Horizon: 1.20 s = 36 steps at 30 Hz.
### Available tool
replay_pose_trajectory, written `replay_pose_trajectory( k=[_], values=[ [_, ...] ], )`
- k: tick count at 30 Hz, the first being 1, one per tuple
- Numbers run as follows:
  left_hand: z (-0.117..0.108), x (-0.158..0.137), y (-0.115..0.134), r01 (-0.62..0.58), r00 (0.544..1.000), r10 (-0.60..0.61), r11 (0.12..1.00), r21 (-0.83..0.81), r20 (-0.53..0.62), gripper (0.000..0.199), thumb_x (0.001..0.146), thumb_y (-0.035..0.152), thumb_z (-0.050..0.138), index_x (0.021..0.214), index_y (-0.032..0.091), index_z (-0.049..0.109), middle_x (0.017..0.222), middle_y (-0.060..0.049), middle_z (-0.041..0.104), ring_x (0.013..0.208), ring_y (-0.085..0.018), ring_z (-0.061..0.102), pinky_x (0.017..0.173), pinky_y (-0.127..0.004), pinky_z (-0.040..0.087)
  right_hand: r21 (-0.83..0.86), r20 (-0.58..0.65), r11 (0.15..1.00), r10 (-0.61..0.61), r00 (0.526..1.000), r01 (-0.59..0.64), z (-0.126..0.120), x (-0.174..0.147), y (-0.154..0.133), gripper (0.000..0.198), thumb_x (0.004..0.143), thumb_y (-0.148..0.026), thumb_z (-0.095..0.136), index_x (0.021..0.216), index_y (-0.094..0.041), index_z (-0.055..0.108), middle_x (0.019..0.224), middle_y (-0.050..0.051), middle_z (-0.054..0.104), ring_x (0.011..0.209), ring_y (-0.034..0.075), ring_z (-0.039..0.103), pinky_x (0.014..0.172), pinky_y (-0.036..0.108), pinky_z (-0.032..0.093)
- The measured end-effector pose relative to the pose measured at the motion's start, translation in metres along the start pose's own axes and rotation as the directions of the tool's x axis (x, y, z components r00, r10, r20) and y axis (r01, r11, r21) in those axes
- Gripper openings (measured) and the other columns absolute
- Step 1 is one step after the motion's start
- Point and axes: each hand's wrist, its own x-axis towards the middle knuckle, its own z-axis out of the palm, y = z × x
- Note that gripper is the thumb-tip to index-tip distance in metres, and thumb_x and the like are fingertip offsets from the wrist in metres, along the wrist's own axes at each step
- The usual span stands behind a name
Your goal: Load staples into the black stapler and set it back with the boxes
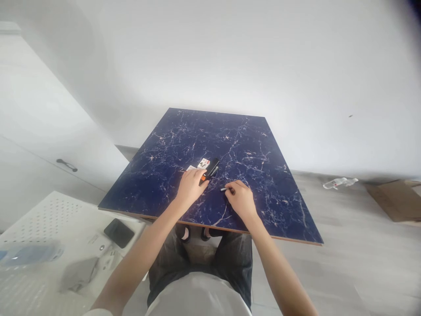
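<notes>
On the dark blue marbled tabletop (pixel 210 136), my left hand (pixel 190 186) has its thumb and fingers around the near end of a black flat case (pixel 213 165). A small orange part (pixel 203 177) shows beside the fingertips. Against the case lies a small white printed box (pixel 204 163), and a second white printed piece (pixel 190 168) is partly covered by the hand. A slim silvery stick (pixel 214 171) runs along the case's right side. To the right, my right hand (pixel 240 197) pinches a short, thin, pen-like stick (pixel 224 189), its other end hidden in the fingers.
At lower left stands a white perforated surface (pixel 62 210) with a black phone (pixel 119 232), a clear plastic bottle (pixel 33 254) and a grey pouch (pixel 79 273). Clear bottles (pixel 340 183) and a cardboard box (pixel 396 199) are on the floor at right. A white wall (pixel 223 57) rises behind the table.
</notes>
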Motion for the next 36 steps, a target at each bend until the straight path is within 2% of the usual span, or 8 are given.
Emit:
replay_pose_trajectory(
  k=[6, 10, 13, 18, 22, 26, 30, 36],
  values=[
    [0.002, 0.026, -0.023, -0.036, 0.990, 0.045, 0.997, -0.072, 0.134, 0.032, 0.091, 0.029, 0.077, 0.122, 0.026, 0.071, 0.112, -0.007, 0.076, 0.103, -0.029, 0.069, 0.093, -0.045, 0.051, 0.089, 0.149, 0.993, -0.087, 0.985, 0.075, -0.030, -0.010, 0.011, 0.023, 0.085, -0.011, 0.059, 0.097, -0.025, 0.073, 0.103, 0.005, 0.073, 0.089, 0.022, 0.070, 0.085, 0.036, 0.057],
    [0.003, 0.027, -0.033, -0.025, 0.997, 0.030, 0.997, -0.068, 0.075, 0.027, 0.090, 0.033, 0.077, 0.117, 0.027, 0.074, 0.118, -0.007, 0.076, 0.113, -0.031, 0.064, 0.096, -0.047, 0.048, 0.086, 0.168, 0.987, -0.150, 0.974, 0.137, -0.027, -0.014, 0.008, 0.009, 0.090, -0.023, 0.068, 0.095, -0.027, 0.073, 0.111, 0.006, 0.074, 0.105, 0.027, 0.067, 0.097, 0.045, 0.055],
    [0.006, 0.022, -0.036, -0.007, 1.000, 0.008, 0.999, -0.053, 0.029, 0.026, 0.093, 0.033, 0.074, 0.118, 0.027, 0.074, 0.117, -0.007, 0.076, 0.111, -0.030, 0.064, 0.095, -0.047, 0.047, 0.085, 0.190, 0.982, -0.180, 0.965, 0.166, -0.019, -0.015, 0.004, 0.010, 0.094, -0.024, 0.065, 0.090, -0.027, 0.073, 0.110, 0.006, 0.075, 0.105, 0.028, 0.067, 0.097, 0.046, 0.055],
    [0.008, 0.016, -0.038, -0.020, 1.000, 0.020, 0.998, -0.064, 0.000, 0.020, 0.097, 0.033, 0.068, 0.114, 0.026, 0.075, 0.113, -0.006, 0.078, 0.109, -0.028, 0.065, 0.094, -0.045, 0.048, 0.086, 0.175, 0.995, -0.071, 0.982, 0.057, -0.019, -0.009, 0.002, 0.015, 0.093, -0.024, 0.064, 0.104, -0.027, 0.073, 0.105, 0.006, 0.077, 0.094, 0.026, 0.071, 0.087, 0.041, 0.059],
    [0.009, 0.017, -0.038, -0.024, 1.000, 0.022, 0.994, -0.106, -0.013, 0.019, 0.098, 0.034, 0.067, 0.113, 0.026, 0.076, 0.113, -0.005, 0.078, 0.107, -0.027, 0.066, 0.095, -0.045, 0.049, 0.168, 0.069, 0.984, 0.043, 0.997, -0.054, -0.023, 0.015, 0.011, 0.028, 0.091, -0.028, 0.066, 0.119, -0.025, 0.070, 0.112, 0.006, 0.076, 0.092, 0.023, 0.073, 0.082, 0.037, 0.061],
    [0.009, 0.018, -0.039, -0.015, 1.000, 0.015, 0.993, -0.116, 0.003, 0.018, 0.098, 0.033, 0.067, 0.110, 0.026, 0.078, 0.114, -0.006, 0.078, 0.105, -0.027, 0.067, 0.095, -0.046, 0.051, 0.179, 0.107, 0.983, 0.030, 0.994, -0.049, -0.017, 0.047, 0.028, 0.044, 0.088, -0.027, 0.070, 0.132, -0.024, 0.066, 0.118, 0.009, 0.076, 0.095, 0.024, 0.075, 0.084, 0.038, 0.061],
    [0.008, 0.019, -0.040, -0.014, 1.000, 0.015, 0.995, -0.101, 0.007, 0.017, 0.097, 0.034, 0.067, 0.108, 0.026, 0.079, 0.116, -0.006, 0.078, 0.102, -0.026, 0.067, 0.092, -0.045, 0.051, 0.116, 0.214, 0.993, -0.036, 0.976, 0.011, -0.011, 0.068, 0.044, 0.021, 0.089, -0.029, 0.071, 0.109, -0.024, 0.075, 0.094, 0.004, 0.079, 0.080, 0.023, 0.075, 0.081, 0.037, 0.060],
    [0.010, 0.019, -0.041, -0.027, 0.999, 0.029, 0.995, -0.095, 0.022, 0.020, 0.099, 0.031, 0.064, 0.115, 0.026, 0.075, 0.116, -0.005, 0.077, 0.104, -0.026, 0.067, 0.093, -0.042, 0.051, 0.196, 0.220, 0.981, -0.053, 0.974, 0.009, -0.016, 0.069, 0.053, 0.015, 0.088, -0.033, 0.073, 0.101, -0.027, 0.077, 0.095, 0.001, 0.079, 0.083, 0.022, 0.075, 0.082, 0.034, 0.059]
  ],
)
